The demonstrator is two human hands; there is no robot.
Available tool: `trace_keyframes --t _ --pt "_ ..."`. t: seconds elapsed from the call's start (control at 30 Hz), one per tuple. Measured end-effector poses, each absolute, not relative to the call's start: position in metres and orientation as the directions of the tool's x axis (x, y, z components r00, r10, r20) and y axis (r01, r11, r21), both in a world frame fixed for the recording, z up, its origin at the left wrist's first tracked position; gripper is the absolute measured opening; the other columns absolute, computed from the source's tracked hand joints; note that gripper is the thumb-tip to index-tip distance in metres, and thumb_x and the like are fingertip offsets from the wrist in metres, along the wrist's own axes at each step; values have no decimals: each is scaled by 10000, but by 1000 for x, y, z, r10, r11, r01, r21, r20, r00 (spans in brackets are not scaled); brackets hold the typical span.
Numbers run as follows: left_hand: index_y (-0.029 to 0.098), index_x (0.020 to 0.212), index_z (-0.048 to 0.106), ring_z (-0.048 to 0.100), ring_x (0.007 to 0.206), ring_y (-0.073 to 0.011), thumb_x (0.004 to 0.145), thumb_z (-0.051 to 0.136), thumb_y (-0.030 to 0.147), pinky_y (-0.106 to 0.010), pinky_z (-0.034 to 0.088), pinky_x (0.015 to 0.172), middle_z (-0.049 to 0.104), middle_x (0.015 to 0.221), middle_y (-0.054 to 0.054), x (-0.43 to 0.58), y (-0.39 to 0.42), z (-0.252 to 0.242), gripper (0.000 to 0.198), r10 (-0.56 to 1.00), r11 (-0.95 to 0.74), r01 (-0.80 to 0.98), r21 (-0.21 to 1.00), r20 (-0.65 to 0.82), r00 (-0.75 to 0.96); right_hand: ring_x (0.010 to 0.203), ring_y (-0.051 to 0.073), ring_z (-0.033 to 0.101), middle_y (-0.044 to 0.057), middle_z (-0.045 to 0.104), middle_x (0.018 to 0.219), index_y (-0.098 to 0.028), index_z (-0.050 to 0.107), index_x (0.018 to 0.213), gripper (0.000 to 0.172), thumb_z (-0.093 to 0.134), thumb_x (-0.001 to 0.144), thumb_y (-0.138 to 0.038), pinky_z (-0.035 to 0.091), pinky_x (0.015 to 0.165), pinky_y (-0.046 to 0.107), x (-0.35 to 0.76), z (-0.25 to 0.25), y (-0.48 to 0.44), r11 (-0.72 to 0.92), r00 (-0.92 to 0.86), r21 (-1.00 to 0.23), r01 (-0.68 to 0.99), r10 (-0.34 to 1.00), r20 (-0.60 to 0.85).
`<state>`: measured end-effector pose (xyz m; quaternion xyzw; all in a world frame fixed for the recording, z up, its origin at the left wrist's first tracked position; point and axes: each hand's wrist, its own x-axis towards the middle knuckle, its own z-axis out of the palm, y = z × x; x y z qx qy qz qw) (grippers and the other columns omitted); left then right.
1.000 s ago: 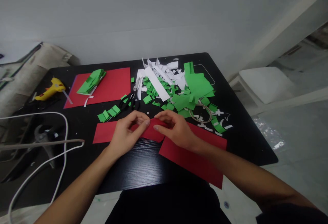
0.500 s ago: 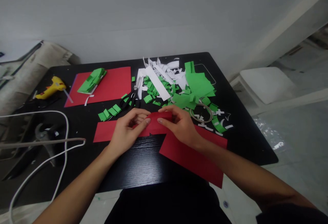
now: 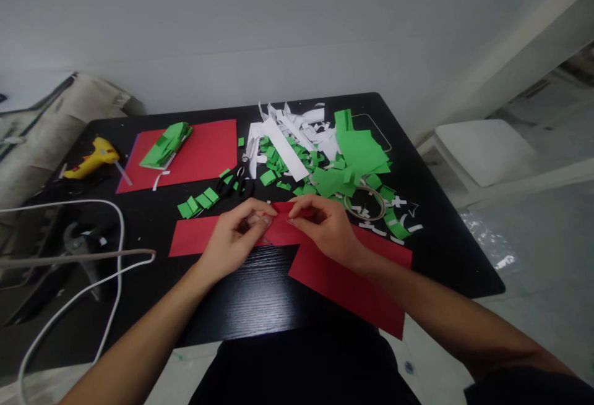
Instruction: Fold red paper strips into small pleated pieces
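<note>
Black counter [image 3: 260, 294] is standing against a pale wall and is carrying paper work. A white seat [image 3: 482, 148] is standing off its right end.

Hands: the left hand [image 3: 229, 241] and right hand [image 3: 325, 229] are meeting at the middle of the counter, on a red piece [image 3: 281, 232]. Left grip is narrow, thumb and forefinger pinching the piece's left edge. Right grip is narrow too, fingertips closing on its upper right edge. The piece is lying low at the counter between the two hands; its top corner is lifting slightly. Whether it is joined to the strip beside it cannot be told.

Around the hands:
- A red strip [image 3: 190, 238] is lying flat to the left, running under the left hand.
- A large red sheet [image 3: 343, 281] is lying under the right wrist and is hanging over the near edge.
- Scissors [image 3: 236, 179] are lying just behind the left hand, with small green squares [image 3: 199, 202] in a row beside them.
- A tape ring [image 3: 364, 204] is lying just beyond the right hand.

Further back:
- A green scrap pile [image 3: 352, 151] is mixing with white strips [image 3: 283, 139] at the rear centre.
- A second red sheet [image 3: 208, 151] is lying at the rear left, with a green stack [image 3: 167, 144] resting on it.
- A yellow glue gun [image 3: 90, 159] is lying at the far left edge.
- A white cable [image 3: 118, 219] is looping off the left side, clear of the counter.
</note>
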<state>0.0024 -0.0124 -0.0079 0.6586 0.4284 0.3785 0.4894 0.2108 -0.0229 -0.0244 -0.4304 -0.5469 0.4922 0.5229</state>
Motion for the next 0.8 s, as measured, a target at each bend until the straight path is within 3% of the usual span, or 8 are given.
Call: trace_keyframes --t 0.17,0.27,0.33,0.53,0.7,0.8 --pt "210 938 782 599 670 -121 960 649 246 -225 466 596 719 810 -22 -2 -10 -4 140 939 -236 243 941 156 306 792 156 667 0 747 839 -228 773 814 89 694 818 -186 522 765 304 218 -14 -21 17 -150 -996 -91 988 30" --pt "207 950 793 612 712 -134 978 613 251 -241 468 623 747 866 -41 -3 -11 -1 188 932 -244 264 933 150 331 800 158 659 3 756 867 -225 795 841 166 634 820 -190 515 774 310 220 -11 -21 -45 -198 -990 -135 980 -18" --pt "196 939 786 621 716 -134 985 620 271 -240 477 626 750 861 -42 -2 -12 -1 188 929 -260 273 926 163 331 815 165 671 9 765 872 -222 795 853 120 678 842 -247 524 788 316 219 -11 -21 -59 -195 -987 -149 980 -29" --pt "189 980 772 663 706 -110 915 751 241 -210 548 666 765 873 -20 3 -14 -4 86 924 -332 280 901 252 287 771 155 690 6 786 874 -235 786 899 131 850 790 -270 545 733 299 212 -17 -22 39 -122 -997 -73 991 47" --pt "209 1136 768 733 789 -135 867 822 250 -247 613 773 800 967 -25 1 -12 -9 277 921 -379 319 869 322 219 848 179 741 21 818 1006 -266 804 1030 208 844 828 -245 591 769 325 211 -21 -25 141 -51 -990 -3 989 141" --pt "221 1139 789 752 816 -152 869 831 267 -271 621 803 819 964 -26 -2 -13 -10 277 912 -410 387 826 358 201 896 192 760 18 823 1052 -286 809 1078 247 840 841 -222 612 822 347 211 -22 -27 186 -17 -982 44 983 185"
